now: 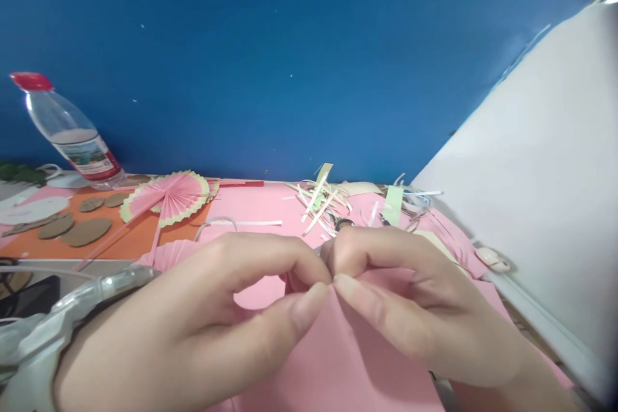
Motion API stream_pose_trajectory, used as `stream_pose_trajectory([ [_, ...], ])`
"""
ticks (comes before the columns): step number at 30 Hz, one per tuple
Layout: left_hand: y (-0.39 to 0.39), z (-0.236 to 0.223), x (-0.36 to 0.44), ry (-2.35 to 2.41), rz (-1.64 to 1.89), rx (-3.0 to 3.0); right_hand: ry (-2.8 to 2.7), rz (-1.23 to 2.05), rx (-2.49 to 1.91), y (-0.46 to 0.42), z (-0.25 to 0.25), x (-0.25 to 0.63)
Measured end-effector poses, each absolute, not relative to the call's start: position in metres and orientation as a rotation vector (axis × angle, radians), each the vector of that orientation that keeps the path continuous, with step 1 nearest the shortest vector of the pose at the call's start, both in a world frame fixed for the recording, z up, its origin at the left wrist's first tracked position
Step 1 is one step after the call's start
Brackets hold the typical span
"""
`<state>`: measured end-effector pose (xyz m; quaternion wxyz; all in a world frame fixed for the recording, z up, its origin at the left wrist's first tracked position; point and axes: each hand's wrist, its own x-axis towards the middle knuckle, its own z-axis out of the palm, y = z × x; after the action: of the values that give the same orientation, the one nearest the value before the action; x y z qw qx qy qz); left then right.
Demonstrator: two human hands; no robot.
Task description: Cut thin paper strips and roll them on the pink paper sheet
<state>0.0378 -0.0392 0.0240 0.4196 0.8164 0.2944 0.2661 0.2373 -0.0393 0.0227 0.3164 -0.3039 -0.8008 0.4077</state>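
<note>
Thumbs meet at the top edge of the pink paper [338, 354], pinched between left hand [193, 322] and right hand [415, 309]; the sheet runs toward the person over the bench [251, 206].

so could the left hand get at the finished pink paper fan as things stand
Probably yes: the left hand is pinching the pink paper, but the paper fan lies open on the table beyond it with nothing standing between.
</note>
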Motion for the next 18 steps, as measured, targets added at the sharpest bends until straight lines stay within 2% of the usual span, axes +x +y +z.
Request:
stream_pose_trajectory([
  [18,-0.0406,0.0149,0.0400,0.760,0.753,1.895,-2.057,1.044,-0.702,-0.0368,0.0224,0.2363],
])
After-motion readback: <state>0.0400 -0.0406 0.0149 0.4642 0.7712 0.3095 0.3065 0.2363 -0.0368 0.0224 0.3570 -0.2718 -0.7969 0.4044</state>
